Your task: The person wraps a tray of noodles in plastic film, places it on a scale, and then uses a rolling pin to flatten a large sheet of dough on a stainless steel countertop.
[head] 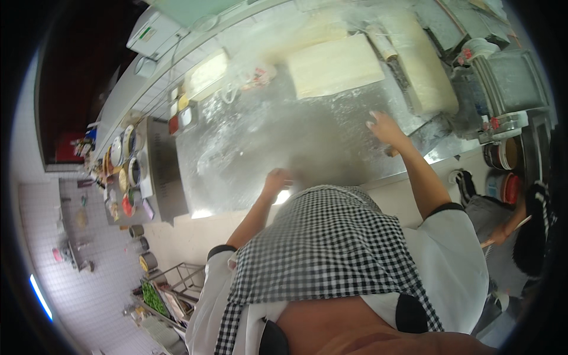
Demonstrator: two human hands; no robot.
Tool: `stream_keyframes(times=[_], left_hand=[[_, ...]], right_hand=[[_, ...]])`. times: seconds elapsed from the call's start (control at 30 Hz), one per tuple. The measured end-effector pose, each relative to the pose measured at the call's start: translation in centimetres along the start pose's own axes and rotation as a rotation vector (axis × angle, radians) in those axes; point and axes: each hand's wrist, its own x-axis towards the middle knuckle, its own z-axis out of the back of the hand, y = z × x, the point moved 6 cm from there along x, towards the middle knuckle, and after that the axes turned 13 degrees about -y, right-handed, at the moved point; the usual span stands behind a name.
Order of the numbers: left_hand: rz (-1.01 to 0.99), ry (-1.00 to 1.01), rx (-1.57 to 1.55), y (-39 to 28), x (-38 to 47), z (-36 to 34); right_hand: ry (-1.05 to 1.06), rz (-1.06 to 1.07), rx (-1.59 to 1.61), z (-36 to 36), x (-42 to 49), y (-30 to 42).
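Note:
A metal worktable [266, 128] dusted with flour lies before me. Close to its front edge, beside my checked apron [328, 248], is my left hand [278, 179], its fingers curled; whether it holds something small cannot be told. My right hand [387, 129] reaches over the right part of the table, fingers partly spread, with a wooden handle end [392, 152] just below the wrist; I cannot tell if the hand touches it. Beyond both hands lies a flat pale dough sheet [335, 66]. A long, thick pale roll of dough [426, 66] stretches along the right side.
A tub of white flour [207, 73] and small condiment containers [184, 116] stand at the back left. Plates and bowls [126, 151] crowd a left counter. A metal machine [510, 82] is at far right. Another person's hand [501, 233] holds a stick at lower right.

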Motion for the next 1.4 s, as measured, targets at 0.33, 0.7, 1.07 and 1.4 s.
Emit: stream_keyframes(times=[0.33,0.7,1.07,1.4], left_hand=[[-0.447,-0.072,0.407,-14.9,14.0,-5.5],[-0.118,-0.047,-0.313,-23.3,25.9,-14.0],[-0.129,0.109,-0.288,-23.2,25.7,-12.3],[0.086,0.167,-0.433,-2.3,13.9,-0.2]], right_hand=[[-0.179,-0.204,-0.308,-2.3,17.7,-11.3],[-0.049,-0.765,0.619,-3.7,23.3,-13.4],[0.092,-0.881,1.052,-4.1,21.2,-9.4],[0.263,-1.003,0.962,-11.1,2.3,-1.8]])
